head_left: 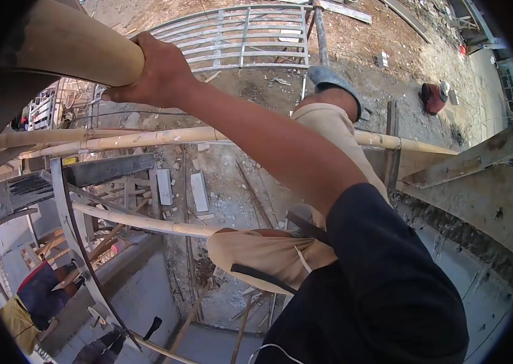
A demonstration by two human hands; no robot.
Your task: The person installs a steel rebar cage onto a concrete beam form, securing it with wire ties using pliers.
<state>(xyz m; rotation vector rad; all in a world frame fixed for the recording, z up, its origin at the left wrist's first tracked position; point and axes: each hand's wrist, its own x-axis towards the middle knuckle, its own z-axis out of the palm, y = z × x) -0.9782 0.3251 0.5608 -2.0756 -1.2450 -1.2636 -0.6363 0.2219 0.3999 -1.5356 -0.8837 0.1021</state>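
Fingers (120,94) of the right hand (168,74) are clamped round a fat tan pole (80,45), upper left; can't tell if they're spread. Forearm (268,136) and thinner bamboo rail (147,142) kinda block the ground (353,54), where there's a slatted frame (244,37) and another person (433,99).

Bright daylight, bowed fisheye edges, dark rounded corners.

A metal grille (245,36) is stretching across the top centre of the frame. A person in red (433,98) is showing at upper right. Two pale blocks (199,192) are resting on the ground (225,170) left of centre.
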